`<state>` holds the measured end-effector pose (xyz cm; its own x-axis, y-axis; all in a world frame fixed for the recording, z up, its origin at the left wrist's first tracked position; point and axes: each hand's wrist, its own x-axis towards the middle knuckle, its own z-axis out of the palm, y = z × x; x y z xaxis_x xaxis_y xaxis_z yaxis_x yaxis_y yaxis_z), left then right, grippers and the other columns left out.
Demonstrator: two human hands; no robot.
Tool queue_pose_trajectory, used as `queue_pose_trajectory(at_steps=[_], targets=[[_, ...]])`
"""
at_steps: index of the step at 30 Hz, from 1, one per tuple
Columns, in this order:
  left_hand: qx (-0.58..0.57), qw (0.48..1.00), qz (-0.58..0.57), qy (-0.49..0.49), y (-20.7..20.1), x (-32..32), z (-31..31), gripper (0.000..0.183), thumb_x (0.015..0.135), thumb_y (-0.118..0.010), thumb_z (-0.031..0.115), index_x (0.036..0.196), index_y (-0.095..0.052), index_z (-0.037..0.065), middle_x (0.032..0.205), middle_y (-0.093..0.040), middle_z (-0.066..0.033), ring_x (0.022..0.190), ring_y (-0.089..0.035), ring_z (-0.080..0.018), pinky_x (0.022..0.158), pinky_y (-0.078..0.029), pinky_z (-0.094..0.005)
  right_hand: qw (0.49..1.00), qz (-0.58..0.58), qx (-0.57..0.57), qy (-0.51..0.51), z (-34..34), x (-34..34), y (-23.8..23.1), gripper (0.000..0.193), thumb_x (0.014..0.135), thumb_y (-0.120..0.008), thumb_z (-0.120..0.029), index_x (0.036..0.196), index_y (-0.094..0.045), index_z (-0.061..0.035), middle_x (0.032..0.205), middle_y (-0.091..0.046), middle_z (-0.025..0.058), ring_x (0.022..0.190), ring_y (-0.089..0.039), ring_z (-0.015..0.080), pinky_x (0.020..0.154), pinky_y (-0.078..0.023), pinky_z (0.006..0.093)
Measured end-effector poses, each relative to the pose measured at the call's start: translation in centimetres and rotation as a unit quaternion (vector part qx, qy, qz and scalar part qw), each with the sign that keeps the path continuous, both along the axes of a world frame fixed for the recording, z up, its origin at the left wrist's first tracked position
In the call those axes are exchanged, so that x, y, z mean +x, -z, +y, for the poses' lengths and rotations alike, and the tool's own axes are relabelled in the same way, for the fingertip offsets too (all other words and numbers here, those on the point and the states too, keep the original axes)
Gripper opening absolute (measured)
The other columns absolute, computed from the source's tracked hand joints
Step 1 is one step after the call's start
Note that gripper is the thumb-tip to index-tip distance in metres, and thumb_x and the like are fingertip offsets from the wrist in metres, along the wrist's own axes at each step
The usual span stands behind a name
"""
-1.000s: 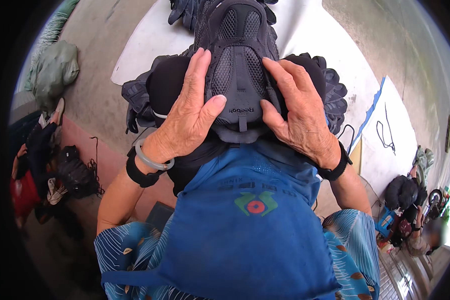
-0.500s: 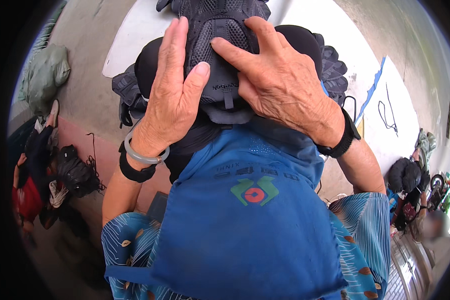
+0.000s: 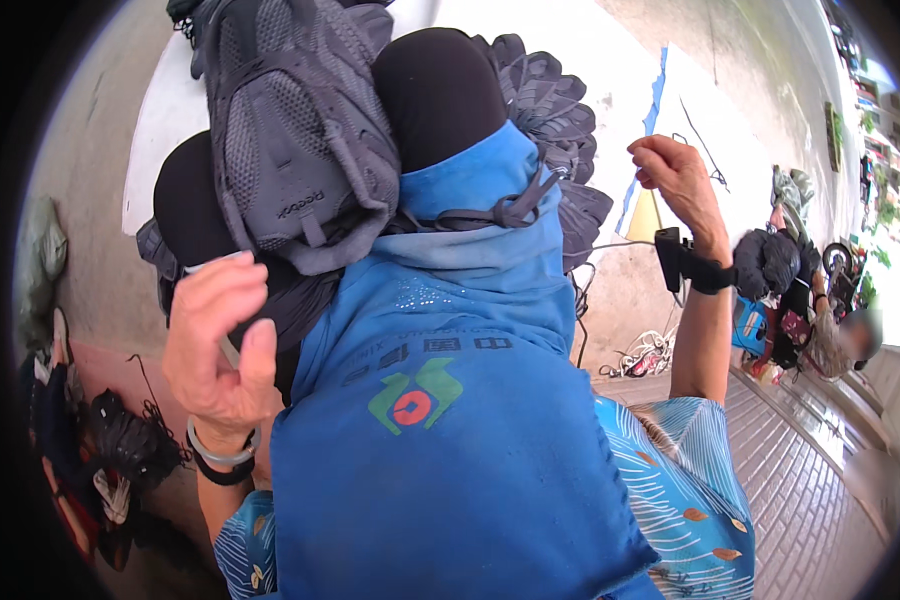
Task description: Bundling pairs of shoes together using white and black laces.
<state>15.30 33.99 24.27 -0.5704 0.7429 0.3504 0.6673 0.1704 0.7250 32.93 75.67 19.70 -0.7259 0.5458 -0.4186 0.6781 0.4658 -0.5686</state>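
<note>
Thumb and fingers apart, the left hand is left of the apron; the curled right hand, any grip unclear, is right of it. The grey mesh piece lies beyond the apron.

Daylight comes strongest from the right, where the far background burns out to white, while the lower left falls into dimness. The white sheet glares, and slight blur softens the left hand. Fisheye distortion bends edges toward the rim, and black fills the corners.
</note>
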Motion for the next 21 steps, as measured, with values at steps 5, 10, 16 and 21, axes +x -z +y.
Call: queue_pose_trajectory(at_steps=[5, 10, 16, 21], targets=[[-0.017, 0.995, -0.075, 0.07, 1.0, 1.9, 1.8, 0.019, 0.069, -0.064, -0.005, 0.088, -0.062, -0.002, 0.086, -0.065, -0.0156, 0.075, -0.064, -0.027, 0.065, -0.051, -0.0314, 0.984, 0.092, -0.135, -0.067, -5.4, -0.2, 0.3, 0.021, 0.08, -0.067, -0.014, 0.095, -0.065, 0.0012, 0.084, -0.066, 0.0079, 0.076, -0.062, 0.0134, 0.071, -0.051, 0.0275], [-0.009, 0.988, -0.08, 0.132, 0.7, 2.7, 6.0, 0.019, 0.069, -0.066, -0.005, 0.087, -0.063, 0.0, 0.086, -0.065, -0.0141, 0.076, -0.065, -0.0271, 0.067, -0.052, -0.033, 0.917, 0.283, 0.065, -0.274, -11.1, -2.4, -0.6, 0.039, 0.068, -0.075, -0.014, 0.103, -0.062, -0.0055, 0.103, -0.058, 0.011, 0.096, -0.054, 0.027, 0.087, -0.045, 0.0379], [-0.048, 0.986, -0.087, 0.133, 3.1, 3.3, 8.7, 0.026, 0.074, -0.067, -0.003, 0.099, -0.061, -0.001, 0.099, -0.063, -0.0155, 0.089, -0.064, -0.0303, 0.079, -0.051, -0.0336, 0.908, 0.265, 0.053, -0.319, -10.6, -2.3, 0.6, 0.024, 0.07, -0.073, -0.011, 0.088, -0.058, -0.0066, 0.1, -0.057, 0.0093, 0.093, -0.052, 0.0275, 0.088, -0.04, 0.0418], [-0.075, 0.98, -0.106, 0.154, 3.3, 3.6, 10.6, 0.056, 0.079, -0.068, 0.005, 0.13, -0.045, -0.001, 0.122, -0.055, -0.0168, 0.112, -0.054, -0.0312, 0.096, -0.043, -0.0364, 0.942, 0.229, -0.116, -0.218, -9.7, -1.7, -2.3, 0.017, 0.083, -0.066, -0.014, 0.086, -0.055, -0.0013, 0.066, -0.056, 0.0137, 0.059, -0.057, 0.0261, 0.055, -0.044, 0.0323]])
